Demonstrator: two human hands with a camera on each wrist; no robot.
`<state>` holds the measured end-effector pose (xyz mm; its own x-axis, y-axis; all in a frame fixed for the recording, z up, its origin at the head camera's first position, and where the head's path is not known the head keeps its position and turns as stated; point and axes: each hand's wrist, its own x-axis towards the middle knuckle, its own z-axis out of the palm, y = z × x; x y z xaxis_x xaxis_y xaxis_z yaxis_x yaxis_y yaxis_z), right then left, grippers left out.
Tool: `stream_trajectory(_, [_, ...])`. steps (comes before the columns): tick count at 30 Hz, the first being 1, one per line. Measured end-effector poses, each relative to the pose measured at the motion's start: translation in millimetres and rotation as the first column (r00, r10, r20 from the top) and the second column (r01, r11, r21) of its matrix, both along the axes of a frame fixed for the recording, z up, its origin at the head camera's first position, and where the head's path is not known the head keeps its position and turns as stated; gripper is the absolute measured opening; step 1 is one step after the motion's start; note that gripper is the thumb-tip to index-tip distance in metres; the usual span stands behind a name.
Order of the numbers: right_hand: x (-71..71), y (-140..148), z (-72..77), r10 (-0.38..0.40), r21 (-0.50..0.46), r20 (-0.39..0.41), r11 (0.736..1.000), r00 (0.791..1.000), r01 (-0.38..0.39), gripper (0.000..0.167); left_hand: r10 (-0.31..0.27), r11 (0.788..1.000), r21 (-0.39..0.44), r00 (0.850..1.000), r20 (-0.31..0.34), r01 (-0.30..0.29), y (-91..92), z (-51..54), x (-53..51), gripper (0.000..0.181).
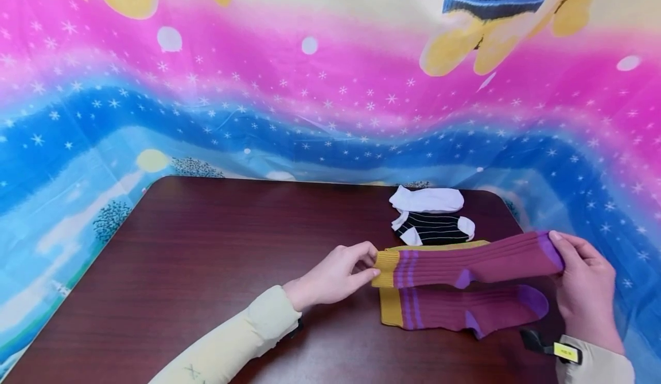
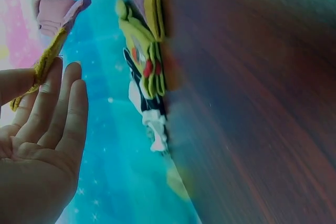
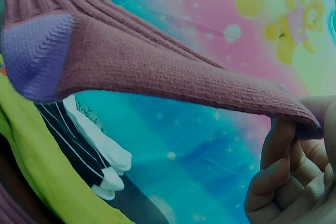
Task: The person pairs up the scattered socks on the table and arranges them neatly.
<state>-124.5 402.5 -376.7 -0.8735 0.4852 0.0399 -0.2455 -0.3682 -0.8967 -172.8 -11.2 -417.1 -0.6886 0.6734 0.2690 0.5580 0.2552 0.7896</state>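
A maroon ribbed sock [image 1: 434,266] with a mustard cuff and purple heel and toe is stretched sideways between my hands, raised off the table. My left hand [image 1: 335,275] pinches its cuff [image 2: 50,56] between thumb and forefinger, the other fingers extended. At the purple toe, my right hand [image 1: 588,286] grips with thumb and fingers; the right wrist view shows the foot part [image 3: 152,72] pulled taut. Below it in the head view, a matching maroon sock [image 1: 444,309] lies flat on the table. Just behind is a yellow-green sock [image 2: 144,59] with red spots, mostly hidden in the head view.
Black socks [image 1: 439,227] with white stripes, heels and toes lie farther back, with white socks [image 1: 431,200] beyond them near the far edge. Everything rests on a dark wood table [image 1: 206,269]. A colourful printed cloth [image 1: 320,103] hangs behind the table.
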Motion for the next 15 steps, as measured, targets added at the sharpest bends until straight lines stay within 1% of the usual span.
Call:
stream_trajectory(5, [3.5,4.3,-2.4,-0.035,-0.024,-0.007,0.999,0.999,0.035,0.012,-0.041,0.999,-0.01,0.999,0.02,0.041,7.6,-0.8,4.9,0.013])
stream_trajectory(8, [7.2,6.0,-4.0,-0.067,0.007,0.008,0.998,0.998,0.067,0.011,-0.056,0.998,-0.022,0.998,0.021,0.057,11.4,-2.8,8.6,0.012])
stream_trajectory(11, [13.3,7.1,-6.3,-0.128,0.053,0.05,0.991,0.991,0.125,0.011,-0.08,0.996,-0.037,0.996,0.029,0.081,14.0,-6.1,13.5,0.012])
stream_trajectory(13, [18.8,9.8,-8.5,-0.17,0.077,0.087,0.984,0.982,0.163,0.01,-0.11,0.993,-0.033,0.991,0.071,0.113,16.2,-8.6,17.5,0.013])
stream_trajectory(15, [22.9,13.9,-11.5,-0.207,0.106,0.126,0.975,0.97,0.194,0.008,-0.146,0.988,-0.026,0.982,0.124,0.15,19.1,-10.6,21.1,0.014])
